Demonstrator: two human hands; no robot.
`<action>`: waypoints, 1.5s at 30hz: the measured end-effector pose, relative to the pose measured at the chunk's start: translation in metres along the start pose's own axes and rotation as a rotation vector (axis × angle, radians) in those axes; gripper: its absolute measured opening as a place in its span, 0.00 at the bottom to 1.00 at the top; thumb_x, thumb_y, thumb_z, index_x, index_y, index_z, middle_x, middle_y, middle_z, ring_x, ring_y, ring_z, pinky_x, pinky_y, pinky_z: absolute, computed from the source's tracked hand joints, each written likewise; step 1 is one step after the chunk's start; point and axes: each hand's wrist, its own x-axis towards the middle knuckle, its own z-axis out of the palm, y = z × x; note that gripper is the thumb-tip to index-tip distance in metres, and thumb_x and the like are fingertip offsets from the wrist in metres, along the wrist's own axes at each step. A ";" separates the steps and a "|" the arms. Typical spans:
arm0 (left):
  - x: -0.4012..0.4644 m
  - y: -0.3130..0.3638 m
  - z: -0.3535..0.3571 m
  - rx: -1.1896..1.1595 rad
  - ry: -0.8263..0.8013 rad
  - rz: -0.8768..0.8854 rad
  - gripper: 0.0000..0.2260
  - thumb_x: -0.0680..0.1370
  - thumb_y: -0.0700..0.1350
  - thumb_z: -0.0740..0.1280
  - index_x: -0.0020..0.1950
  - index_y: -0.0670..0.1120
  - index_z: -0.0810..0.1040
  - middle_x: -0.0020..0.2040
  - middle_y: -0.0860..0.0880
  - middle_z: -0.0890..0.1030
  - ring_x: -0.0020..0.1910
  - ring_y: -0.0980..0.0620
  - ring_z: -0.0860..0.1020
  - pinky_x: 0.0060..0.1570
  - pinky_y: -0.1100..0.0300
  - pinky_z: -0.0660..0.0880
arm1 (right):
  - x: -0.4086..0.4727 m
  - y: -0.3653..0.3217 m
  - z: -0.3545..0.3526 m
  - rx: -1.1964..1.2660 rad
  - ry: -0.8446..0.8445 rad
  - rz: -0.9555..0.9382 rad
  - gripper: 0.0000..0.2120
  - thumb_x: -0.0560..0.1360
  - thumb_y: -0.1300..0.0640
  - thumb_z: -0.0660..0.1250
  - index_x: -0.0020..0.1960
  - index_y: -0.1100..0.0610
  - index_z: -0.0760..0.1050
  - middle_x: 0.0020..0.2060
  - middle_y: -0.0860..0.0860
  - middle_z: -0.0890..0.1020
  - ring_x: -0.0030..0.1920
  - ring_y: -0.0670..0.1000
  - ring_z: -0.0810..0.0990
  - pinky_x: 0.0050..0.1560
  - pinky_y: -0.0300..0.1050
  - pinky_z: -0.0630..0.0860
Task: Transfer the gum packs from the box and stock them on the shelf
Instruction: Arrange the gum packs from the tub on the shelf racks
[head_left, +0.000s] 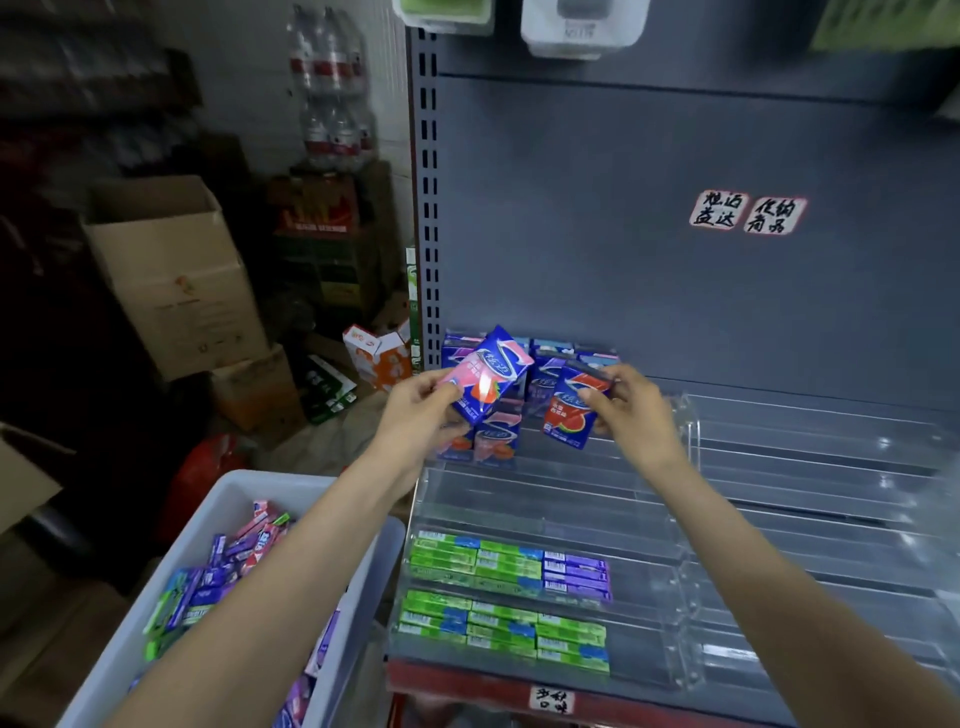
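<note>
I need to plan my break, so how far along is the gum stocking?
Partly done. The two front tiers hold green packs and purple packs, and blue boxes stand at the back left. The left hand holds a pink-and-blue pack; the right hand holds a watermelon pack. The white bin still holds many packs.

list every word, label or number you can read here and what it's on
"炫迈 益达" handwritten on the left white sticker on the shelf back panel.
"代销 商品" on the right white sticker beside it; second character uncertain.
Handwritten tag on the red shelf edge: too blurred to read.
Pink gum pack in the left hand: logo unreadable.
Watermelon gum pack in the right hand: print too small.
Barcoded packs: digits unreadable.
</note>
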 end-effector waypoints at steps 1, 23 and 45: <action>0.001 0.000 -0.001 0.001 0.005 0.005 0.08 0.80 0.41 0.62 0.59 0.47 0.72 0.59 0.43 0.78 0.56 0.46 0.79 0.47 0.57 0.79 | 0.002 0.001 0.003 -0.051 -0.017 -0.016 0.07 0.77 0.59 0.66 0.52 0.55 0.69 0.48 0.53 0.81 0.43 0.48 0.81 0.38 0.41 0.80; -0.003 -0.003 -0.022 0.082 -0.014 0.070 0.11 0.79 0.45 0.63 0.61 0.48 0.72 0.52 0.51 0.79 0.50 0.55 0.79 0.40 0.65 0.78 | 0.007 0.012 0.027 -0.587 -0.003 -0.172 0.18 0.76 0.58 0.66 0.65 0.62 0.73 0.56 0.62 0.77 0.53 0.59 0.78 0.57 0.49 0.74; -0.005 -0.014 0.015 -0.013 -0.245 0.031 0.10 0.79 0.37 0.63 0.59 0.44 0.73 0.54 0.43 0.80 0.47 0.52 0.81 0.44 0.61 0.80 | -0.007 -0.021 0.014 0.333 -0.067 0.059 0.14 0.78 0.58 0.63 0.63 0.54 0.72 0.47 0.50 0.81 0.45 0.45 0.81 0.42 0.39 0.80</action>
